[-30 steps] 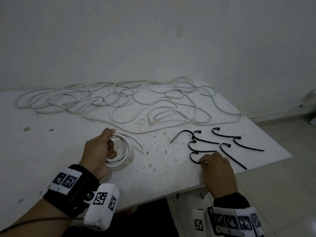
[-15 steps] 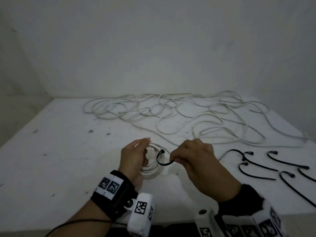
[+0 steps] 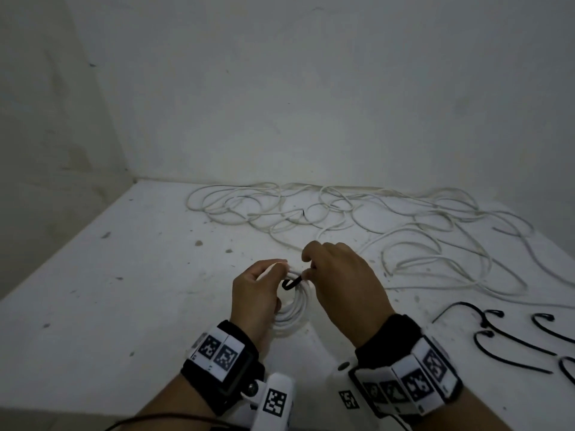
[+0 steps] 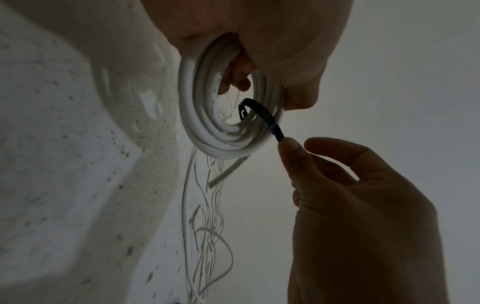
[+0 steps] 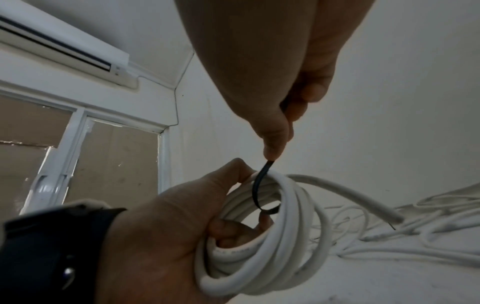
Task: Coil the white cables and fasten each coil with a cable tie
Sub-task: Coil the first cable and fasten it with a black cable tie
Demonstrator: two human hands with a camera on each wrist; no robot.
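My left hand (image 3: 258, 290) grips a white cable coil (image 3: 292, 312) of several turns, held upright just above the table (image 3: 124, 306). The coil (image 4: 205, 127) (image 5: 272, 257) has one loose end sticking out. My right hand (image 3: 339, 281) pinches a black cable tie (image 3: 291, 283) between thumb and forefinger. The tie's curved head end (image 4: 262, 115) hooks into the coil's opening, over the turns near my left thumb (image 5: 259, 189). A tangle of loose white cables (image 3: 373, 228) lies across the back of the table.
Several spare black cable ties (image 3: 513, 340) lie on the table at the right, near its front edge. Walls close the table at the back and left. An air conditioner (image 5: 59, 47) and a window frame (image 5: 75, 144) show in the right wrist view.
My right hand picked a black tie from the pile at the right and carried it left to the coil. The tie's head now reaches into the coil. The head view swung left.
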